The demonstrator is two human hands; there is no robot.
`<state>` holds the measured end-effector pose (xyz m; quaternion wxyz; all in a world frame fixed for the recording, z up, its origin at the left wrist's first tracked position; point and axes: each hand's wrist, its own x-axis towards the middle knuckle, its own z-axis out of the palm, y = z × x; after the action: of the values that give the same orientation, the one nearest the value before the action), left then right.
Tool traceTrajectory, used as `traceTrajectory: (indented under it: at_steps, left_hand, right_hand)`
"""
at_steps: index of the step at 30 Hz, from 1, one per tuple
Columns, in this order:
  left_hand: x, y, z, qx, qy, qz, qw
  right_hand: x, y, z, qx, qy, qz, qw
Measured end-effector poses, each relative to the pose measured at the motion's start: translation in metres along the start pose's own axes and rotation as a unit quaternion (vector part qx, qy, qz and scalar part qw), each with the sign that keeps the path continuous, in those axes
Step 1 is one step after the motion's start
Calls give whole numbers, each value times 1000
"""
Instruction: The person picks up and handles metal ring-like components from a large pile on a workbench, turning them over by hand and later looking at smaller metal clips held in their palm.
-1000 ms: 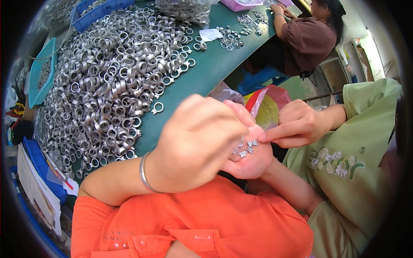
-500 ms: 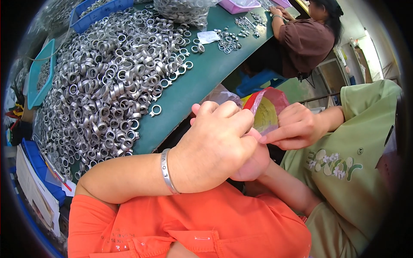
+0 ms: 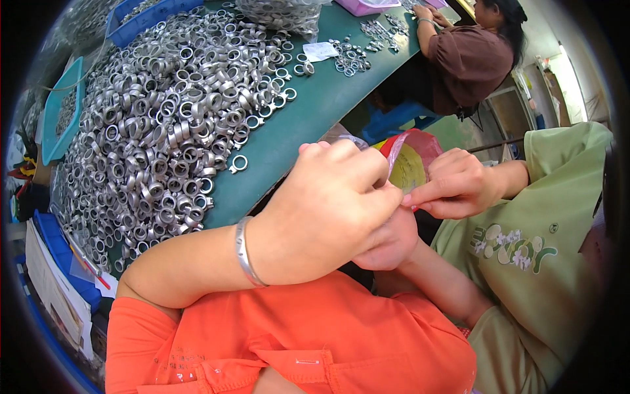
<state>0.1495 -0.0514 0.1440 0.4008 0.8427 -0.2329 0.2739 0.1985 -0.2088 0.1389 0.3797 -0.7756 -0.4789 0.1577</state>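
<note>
My left hand (image 3: pixel 328 197), with a silver bangle (image 3: pixel 244 253) at the wrist, is closed with its back toward me. It overlaps one hand (image 3: pixel 392 244) of a person in a green shirt, just below it. That person's other hand (image 3: pixel 457 184) points a finger that meets my thumb and fingertips. Anything pinched there is too small or hidden to name. My right hand does not show. Left of my hand, a large heap of silver metal ring-shaped clamps (image 3: pixel 170 125) covers the green table (image 3: pixel 289 144); a single ring clamp (image 3: pixel 238 163) lies apart near the edge.
A blue bin (image 3: pixel 131 29) and a turquoise tray (image 3: pixel 62 125) flank the heap. A plastic bag of parts (image 3: pixel 282 16) stands at the back. Beyond the hands is a red-rimmed, bag-lined bucket (image 3: pixel 410 161). Another person (image 3: pixel 466 62) sits at the table's far right.
My left hand has shifted slightly upward and its bangle has turned at the wrist. The pointing finger of the person in green has moved slightly up, staying against my fingertips.
</note>
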Motion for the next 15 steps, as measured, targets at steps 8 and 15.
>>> traceTrajectory:
  at_steps: [8,15]
  left_hand:
    - [3,3,3,31,-31,28,999]
    - [1,7,18,-6,22,14,1000]
  right_hand:
    - [-1,-8,-3,-62,-27,-28,997]
    - [0,-17,-4,-119,-46,-38,991]
